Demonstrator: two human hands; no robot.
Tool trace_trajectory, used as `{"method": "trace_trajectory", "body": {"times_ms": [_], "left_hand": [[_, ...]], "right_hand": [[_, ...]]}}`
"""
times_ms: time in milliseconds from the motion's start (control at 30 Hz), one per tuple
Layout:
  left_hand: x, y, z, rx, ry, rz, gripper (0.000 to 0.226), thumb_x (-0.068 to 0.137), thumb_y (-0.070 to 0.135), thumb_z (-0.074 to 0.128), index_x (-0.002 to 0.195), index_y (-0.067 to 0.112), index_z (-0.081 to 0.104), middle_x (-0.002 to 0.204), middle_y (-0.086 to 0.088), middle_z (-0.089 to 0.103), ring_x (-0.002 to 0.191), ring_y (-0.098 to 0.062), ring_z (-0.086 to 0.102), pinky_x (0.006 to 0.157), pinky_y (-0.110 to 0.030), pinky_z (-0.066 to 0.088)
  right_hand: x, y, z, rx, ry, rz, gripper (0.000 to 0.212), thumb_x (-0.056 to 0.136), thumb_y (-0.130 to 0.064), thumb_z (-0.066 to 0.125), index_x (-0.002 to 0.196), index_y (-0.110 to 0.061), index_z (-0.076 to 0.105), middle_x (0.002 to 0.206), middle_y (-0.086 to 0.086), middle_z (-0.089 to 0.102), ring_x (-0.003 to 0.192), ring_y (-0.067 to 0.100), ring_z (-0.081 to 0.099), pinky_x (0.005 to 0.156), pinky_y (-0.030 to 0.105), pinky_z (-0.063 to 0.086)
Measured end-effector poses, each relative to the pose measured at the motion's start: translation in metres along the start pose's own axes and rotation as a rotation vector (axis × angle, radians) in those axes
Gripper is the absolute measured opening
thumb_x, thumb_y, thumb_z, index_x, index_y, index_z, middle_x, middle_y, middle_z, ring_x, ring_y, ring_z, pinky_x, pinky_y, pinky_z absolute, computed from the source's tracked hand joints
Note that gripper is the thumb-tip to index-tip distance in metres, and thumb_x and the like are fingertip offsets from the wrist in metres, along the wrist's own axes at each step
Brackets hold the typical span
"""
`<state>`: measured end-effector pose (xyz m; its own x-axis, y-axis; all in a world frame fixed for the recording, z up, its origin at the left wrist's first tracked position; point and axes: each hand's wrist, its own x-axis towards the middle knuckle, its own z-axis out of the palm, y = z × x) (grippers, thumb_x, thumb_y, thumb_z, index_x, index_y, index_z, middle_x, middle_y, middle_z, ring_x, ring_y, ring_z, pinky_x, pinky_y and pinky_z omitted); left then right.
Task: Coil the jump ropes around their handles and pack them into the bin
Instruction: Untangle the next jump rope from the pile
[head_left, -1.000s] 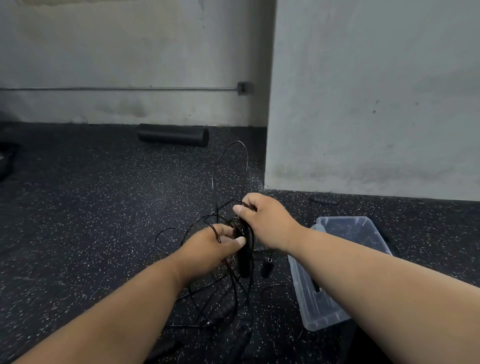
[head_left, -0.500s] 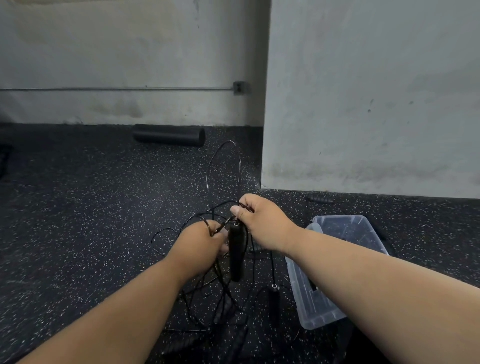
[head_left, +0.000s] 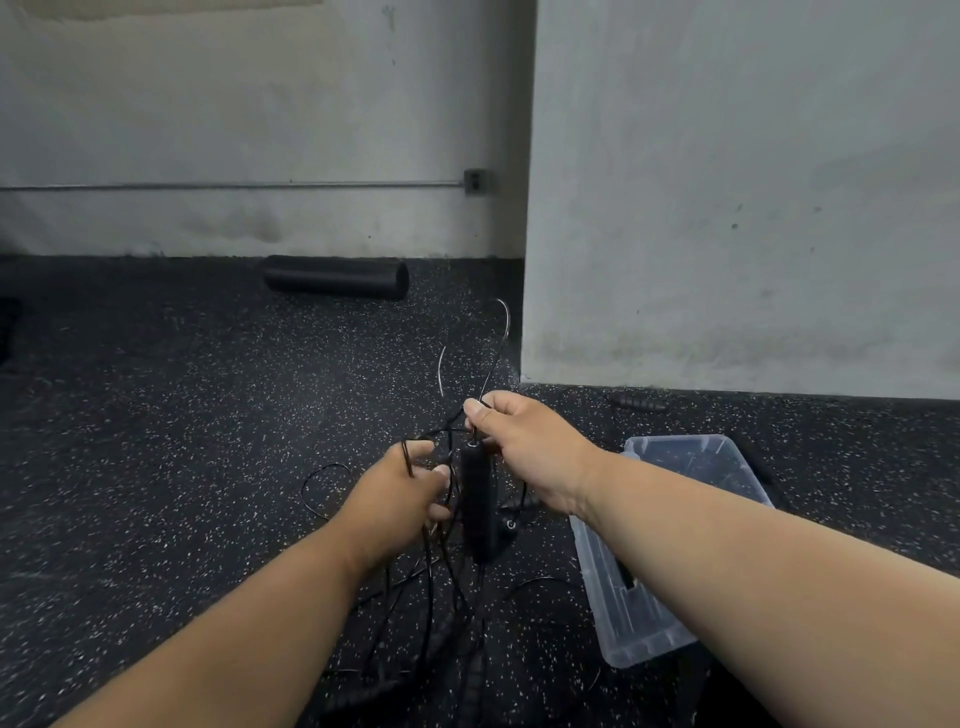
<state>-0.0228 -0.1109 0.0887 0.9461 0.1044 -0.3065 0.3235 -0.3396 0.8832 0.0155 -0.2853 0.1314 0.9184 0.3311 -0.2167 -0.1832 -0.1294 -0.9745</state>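
Cords (head_left: 441, 582) tangle indistinctly beneath left hand (head_left: 400, 499); bin (head_left: 613, 587) partly arm-hidden.

hands: 2, left hand (head_left: 395, 499) + right hand (head_left: 524, 447) | clear bin (head_left: 649, 618): 1 | foam roller (head_left: 335, 276): 1 | hanging black handle (head_left: 479, 506): 1 | thin cords (head_left: 431, 587): tangled, count unclear

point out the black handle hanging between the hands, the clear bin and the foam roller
black handle (head_left: 479, 506), head view, middle of its grip
clear bin (head_left: 631, 626), head view, its near left wall
foam roller (head_left: 335, 277), head view, middle of its side
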Motion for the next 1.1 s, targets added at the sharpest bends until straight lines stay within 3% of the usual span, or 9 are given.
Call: {"method": "trace_trajectory", "body": {"times_ms": [133, 267, 400, 533, 667, 800, 900, 1000, 1100], "left_hand": [[-0.006, 0.012, -0.008, -0.043, 0.009, 0.079, 0.021, 0.107, 0.032, 0.057, 0.124, 0.035, 0.068, 0.107, 0.004, 0.078, 0.098, -0.014, 0.072, 0.093, -0.046, 0.058], [-0.031, 0.031, -0.002, -0.139, -0.286, 0.073, 0.025, 0.107, 0.036, 0.058, 0.126, 0.025, 0.069, 0.111, 0.004, 0.079, 0.102, -0.009, 0.07, 0.09, -0.028, 0.054], [-0.041, 0.029, 0.011, -0.054, -0.449, 0.138, 0.022, 0.101, 0.018, 0.068, 0.123, 0.015, 0.07, 0.121, -0.003, 0.077, 0.115, -0.013, 0.071, 0.095, -0.02, 0.053], [-0.035, 0.022, 0.015, -0.023, -0.345, 0.064, 0.011, 0.097, 0.008, 0.07, 0.107, 0.011, 0.07, 0.099, -0.005, 0.076, 0.092, -0.017, 0.071, 0.085, -0.022, 0.054], [-0.024, 0.014, 0.012, 0.056, -0.232, -0.034, 0.015, 0.091, 0.014, 0.073, 0.105, 0.016, 0.069, 0.086, -0.001, 0.072, 0.078, -0.016, 0.064, 0.079, -0.039, 0.055], [-0.02, 0.013, 0.005, 0.242, -0.025, -0.03, 0.053, 0.079, 0.043, 0.088, 0.12, 0.026, 0.058, 0.117, 0.002, 0.067, 0.097, -0.016, 0.067, 0.089, -0.043, 0.056], [-0.021, 0.019, -0.004, 0.306, 0.099, -0.003, 0.102, 0.072, 0.053, 0.091, 0.153, 0.03, 0.035, 0.153, 0.003, 0.036, 0.134, -0.02, 0.047, 0.112, -0.043, 0.045], [-0.025, 0.028, -0.004, 0.291, 0.048, 0.132, 0.062, 0.085, 0.039, 0.084, 0.139, 0.037, 0.053, 0.146, 0.007, 0.046, 0.129, -0.015, 0.05, 0.101, -0.029, 0.046], [-0.035, 0.032, 0.008, 0.034, -0.292, 0.122, 0.035, 0.096, 0.011, 0.072, 0.126, 0.025, 0.063, 0.123, -0.002, 0.071, 0.109, -0.014, 0.066, 0.079, -0.011, 0.052]], "right_hand": [[-0.005, -0.013, -0.003, 0.08, -0.031, -0.018, 0.021, 0.109, -0.033, 0.052, 0.1, -0.015, 0.055, 0.089, 0.007, 0.071, 0.077, 0.017, 0.069, 0.064, 0.024, 0.056], [-0.006, -0.019, -0.002, 0.208, -0.006, -0.049, 0.021, 0.109, -0.032, 0.053, 0.101, -0.012, 0.056, 0.082, 0.009, 0.072, 0.07, 0.02, 0.069, 0.068, 0.036, 0.06], [-0.011, -0.031, 0.001, 0.309, -0.017, -0.059, 0.02, 0.11, -0.033, 0.052, 0.101, -0.016, 0.06, 0.091, 0.007, 0.076, 0.076, 0.017, 0.072, 0.067, 0.027, 0.059], [-0.017, -0.044, 0.002, 0.353, 0.003, -0.047, 0.022, 0.11, -0.035, 0.049, 0.113, -0.018, 0.063, 0.113, 0.006, 0.078, 0.093, 0.018, 0.077, 0.042, 0.014, 0.039], [-0.019, -0.049, -0.001, 0.411, -0.002, -0.017, 0.022, 0.111, -0.031, 0.049, 0.117, -0.014, 0.062, 0.098, 0.009, 0.079, 0.09, 0.019, 0.078, 0.04, 0.015, 0.027], [-0.018, -0.052, -0.003, 0.439, 0.007, -0.02, 0.024, 0.112, -0.031, 0.045, 0.117, -0.013, 0.06, 0.088, 0.012, 0.077, 0.069, 0.014, 0.072, 0.04, 0.016, 0.029], [-0.017, -0.059, -0.005, 0.48, 0.013, -0.027, 0.024, 0.112, -0.031, 0.046, 0.117, -0.012, 0.06, 0.088, 0.013, 0.078, 0.067, 0.014, 0.071, 0.039, 0.015, 0.029], [-0.018, -0.065, -0.007, 0.544, 0.008, -0.022, 0.023, 0.112, -0.03, 0.047, 0.118, -0.011, 0.06, 0.089, 0.014, 0.078, 0.065, 0.014, 0.07, 0.038, 0.015, 0.029], [-0.018, -0.07, -0.007, 0.612, 0.006, -0.02, 0.021, 0.111, -0.029, 0.048, 0.117, -0.012, 0.058, 0.087, 0.014, 0.078, 0.062, 0.014, 0.07, 0.037, 0.014, 0.027]]}}
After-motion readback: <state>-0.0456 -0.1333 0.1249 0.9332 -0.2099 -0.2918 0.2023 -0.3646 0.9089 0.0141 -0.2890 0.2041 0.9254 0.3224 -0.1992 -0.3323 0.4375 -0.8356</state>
